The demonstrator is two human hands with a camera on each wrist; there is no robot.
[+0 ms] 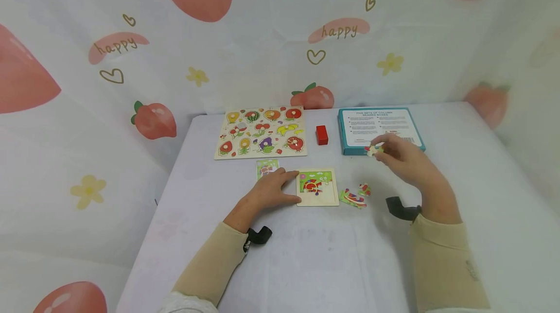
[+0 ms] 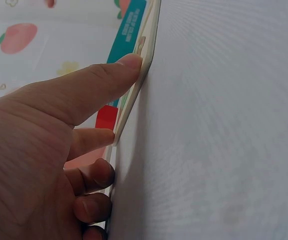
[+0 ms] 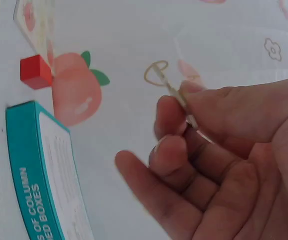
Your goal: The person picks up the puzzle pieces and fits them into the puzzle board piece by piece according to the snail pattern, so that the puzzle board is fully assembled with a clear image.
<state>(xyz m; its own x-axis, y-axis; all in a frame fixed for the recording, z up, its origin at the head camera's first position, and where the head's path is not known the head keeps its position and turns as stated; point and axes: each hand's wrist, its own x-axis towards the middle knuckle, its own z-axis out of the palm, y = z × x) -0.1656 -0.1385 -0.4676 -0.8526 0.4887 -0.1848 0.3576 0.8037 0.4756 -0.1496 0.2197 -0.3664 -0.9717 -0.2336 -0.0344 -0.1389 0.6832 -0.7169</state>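
Right hand (image 1: 404, 158), pinch-tight on puzzle piece (image 1: 373, 150), near "FIVE SETS OF COLUMN" box (image 1: 372, 127)

Passage across the near tabletop (image 1: 323, 259) between the sleeves (image 1: 446, 264); left hand (image 1: 270, 190) and loose pieces (image 1: 352, 198) flank the puzzle frame (image 1: 317, 199); blue box (image 1: 379, 126) and red block (image 1: 322, 135) stand behind.

A tabletop puzzle-play corner, hung round with white cloth (image 1: 258, 50) printed with peaches, hearts and "happy"; a fruit board (image 1: 261, 133), small picture puzzle (image 1: 325, 199) and teal box (image 1: 380, 126) share the pale surface (image 1: 288, 259). Home or studio, I cannot tell.
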